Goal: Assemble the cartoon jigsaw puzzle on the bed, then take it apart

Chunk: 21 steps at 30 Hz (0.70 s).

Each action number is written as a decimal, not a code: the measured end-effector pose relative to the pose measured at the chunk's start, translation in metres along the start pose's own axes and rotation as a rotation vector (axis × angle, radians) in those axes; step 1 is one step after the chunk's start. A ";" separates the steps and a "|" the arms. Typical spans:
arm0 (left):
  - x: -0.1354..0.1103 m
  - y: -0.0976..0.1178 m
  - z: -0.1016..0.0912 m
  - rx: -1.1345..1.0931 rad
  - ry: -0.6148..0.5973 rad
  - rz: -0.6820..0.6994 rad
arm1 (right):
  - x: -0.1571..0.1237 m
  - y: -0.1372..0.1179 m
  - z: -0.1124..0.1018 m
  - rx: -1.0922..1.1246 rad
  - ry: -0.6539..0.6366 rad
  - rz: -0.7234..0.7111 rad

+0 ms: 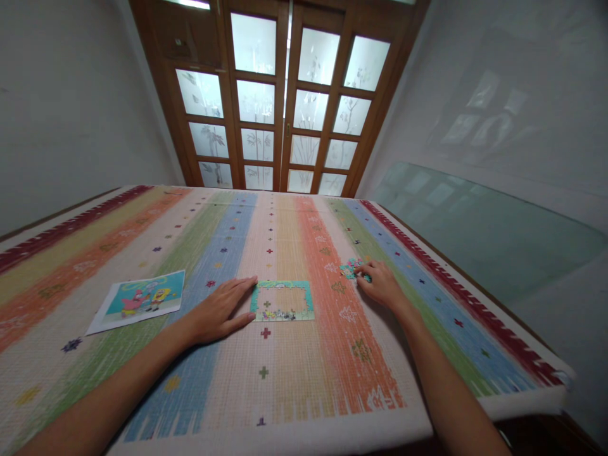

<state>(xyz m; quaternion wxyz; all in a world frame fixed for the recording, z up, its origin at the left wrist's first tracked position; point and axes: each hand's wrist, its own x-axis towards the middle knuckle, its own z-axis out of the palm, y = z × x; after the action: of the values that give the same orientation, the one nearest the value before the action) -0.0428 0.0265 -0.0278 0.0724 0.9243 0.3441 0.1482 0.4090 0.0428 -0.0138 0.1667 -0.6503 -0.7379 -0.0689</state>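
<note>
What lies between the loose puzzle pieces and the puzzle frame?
Nothing visible: only bare striped tablecloth separates the small pile of turquoise puzzle pieces at the right hand from the rectangular turquoise puzzle frame. The left hand lies at the frame's left edge.

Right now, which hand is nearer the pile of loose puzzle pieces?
Right. The right hand touches the loose puzzle pieces with its fingertips; the left hand lies flat on the other side of the puzzle frame.

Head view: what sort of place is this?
Probably a room in a home: wooden doors with frosted glass panes, a striped woven tablecloth, and a part-built jigsaw frame near its cartoon reference picture.
</note>
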 end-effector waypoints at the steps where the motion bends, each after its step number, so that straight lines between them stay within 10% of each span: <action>1: 0.000 0.000 0.000 0.001 0.001 0.001 | 0.000 -0.001 0.000 0.006 0.006 -0.005; 21: 0.000 0.000 0.000 0.013 0.033 0.020 | 0.000 0.000 0.002 -0.021 -0.008 -0.025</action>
<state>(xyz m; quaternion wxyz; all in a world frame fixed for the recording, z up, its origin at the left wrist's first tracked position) -0.0426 0.0270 -0.0281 0.0593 0.9256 0.3370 0.1619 0.4086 0.0436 -0.0160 0.1559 -0.6430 -0.7460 -0.0760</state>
